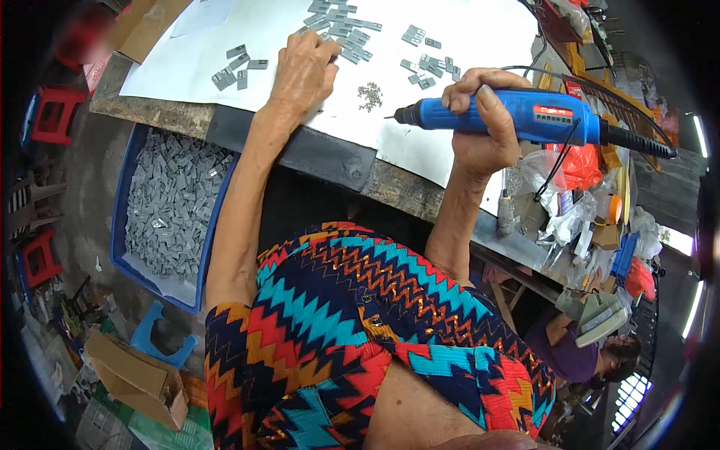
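My right hand (484,124) is wrapped round a blue electric screwdriver (525,116), its dark tip pointing left above the white work surface (409,154). My left hand (304,71) rests at the near left edge of a pile of small flat grey plastic pieces (349,34). Its fingers are bent down and together, and their tips are hidden, so what they hold cannot be made out. Between the two hands lies a small heap of tiny brass-coloured screws (370,96). More grey pieces (238,67) lie left of my left hand, and another group (431,64) lies beyond the screwdriver.
A blue bin (118,225) full of grey pieces stands below the table's left edge. Plastic bags (577,169) and clutter crowd the right side. A cord (637,140) runs from the screwdriver's back end. Another person (574,349) is at lower right.
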`<state>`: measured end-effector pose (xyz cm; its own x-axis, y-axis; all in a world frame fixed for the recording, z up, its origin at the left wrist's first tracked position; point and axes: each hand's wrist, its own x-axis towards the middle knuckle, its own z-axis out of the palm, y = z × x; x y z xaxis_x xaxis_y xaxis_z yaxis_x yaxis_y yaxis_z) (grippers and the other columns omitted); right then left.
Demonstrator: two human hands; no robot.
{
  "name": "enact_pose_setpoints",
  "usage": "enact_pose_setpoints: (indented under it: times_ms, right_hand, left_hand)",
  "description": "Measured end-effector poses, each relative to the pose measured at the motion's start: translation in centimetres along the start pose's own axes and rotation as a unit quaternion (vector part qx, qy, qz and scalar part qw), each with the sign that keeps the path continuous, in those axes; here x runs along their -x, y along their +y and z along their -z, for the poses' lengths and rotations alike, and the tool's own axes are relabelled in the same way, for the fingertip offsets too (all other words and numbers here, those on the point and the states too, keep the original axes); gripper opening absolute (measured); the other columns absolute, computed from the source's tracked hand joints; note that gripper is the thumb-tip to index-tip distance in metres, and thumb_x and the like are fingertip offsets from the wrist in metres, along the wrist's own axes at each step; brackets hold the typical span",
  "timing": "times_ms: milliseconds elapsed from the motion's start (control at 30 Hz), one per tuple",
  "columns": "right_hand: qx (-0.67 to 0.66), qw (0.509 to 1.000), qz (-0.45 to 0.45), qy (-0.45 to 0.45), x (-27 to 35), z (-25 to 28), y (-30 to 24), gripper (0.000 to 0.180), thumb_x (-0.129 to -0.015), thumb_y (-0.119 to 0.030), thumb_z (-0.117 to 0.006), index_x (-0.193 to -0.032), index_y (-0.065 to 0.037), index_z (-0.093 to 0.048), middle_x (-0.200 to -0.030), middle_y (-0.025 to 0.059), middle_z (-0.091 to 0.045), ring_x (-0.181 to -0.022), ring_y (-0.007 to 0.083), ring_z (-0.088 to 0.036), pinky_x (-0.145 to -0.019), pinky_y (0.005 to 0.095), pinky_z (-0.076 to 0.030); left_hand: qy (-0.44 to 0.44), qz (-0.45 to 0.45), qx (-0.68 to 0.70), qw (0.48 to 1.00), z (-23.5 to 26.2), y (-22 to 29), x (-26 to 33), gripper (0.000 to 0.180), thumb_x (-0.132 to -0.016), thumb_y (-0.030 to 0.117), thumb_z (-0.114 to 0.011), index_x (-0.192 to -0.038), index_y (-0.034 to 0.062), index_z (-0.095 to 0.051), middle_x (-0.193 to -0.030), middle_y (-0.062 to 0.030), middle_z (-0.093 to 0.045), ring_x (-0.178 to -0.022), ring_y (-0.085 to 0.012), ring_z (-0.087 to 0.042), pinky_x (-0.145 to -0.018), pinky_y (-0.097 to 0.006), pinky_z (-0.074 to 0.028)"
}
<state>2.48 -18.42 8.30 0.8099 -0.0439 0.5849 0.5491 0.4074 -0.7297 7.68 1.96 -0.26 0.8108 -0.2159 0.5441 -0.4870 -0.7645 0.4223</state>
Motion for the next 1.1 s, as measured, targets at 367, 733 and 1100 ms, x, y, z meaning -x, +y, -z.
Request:
enact_pose_setpoints:
  times_ms: [367, 733, 1100]
  right_hand:
    - [0.032, 0.999, 0.028, -0.022, -0.7, -0.1, 0.5, 0.022, -0.074, 0.000, -0.049, -0.096, 0.005, -0.052, -0.078, 0.0210, -0.058, -0.059, 0.0206, -0.055, -0.058, 0.0370, -0.046]
    - [0.037, 0.998, 0.028, -0.046, -0.8, -1.9, 2.5, 0.017, -0.073, 0.001, -0.050, -0.089, 0.007, -0.053, -0.070, 0.0195, -0.058, -0.057, 0.0199, -0.056, -0.055, 0.0354, -0.049]
    - [0.037, 0.999, 0.021, -0.019, -0.6, -1.8, 2.7, 0.019, -0.073, 0.000, -0.052, -0.091, 0.005, -0.052, -0.074, 0.0204, -0.059, -0.057, 0.0205, -0.056, -0.056, 0.0362, -0.047]
  left_hand:
    - [-0.026, 0.024, 0.029, 0.999, 1.2, 0.0, 1.3, 0.021, -0.075, 0.006, -0.058, -0.095, -0.0011, -0.060, -0.086, -0.0130, -0.059, -0.083, -0.0264, -0.052, -0.079, -0.036, -0.042]
    - [0.020, 0.043, 0.051, 0.998, 0.5, -0.1, 2.1, 0.018, -0.075, 0.006, -0.059, -0.090, -0.0019, -0.061, -0.085, -0.0133, -0.059, -0.080, -0.0248, -0.056, -0.075, -0.034, -0.046]
    - [0.026, 0.037, 0.053, 0.998, 0.9, 0.1, 2.2, 0.016, -0.076, 0.006, -0.058, -0.091, -0.0008, -0.061, -0.086, -0.0123, -0.059, -0.081, -0.0241, -0.056, -0.075, -0.035, -0.046]
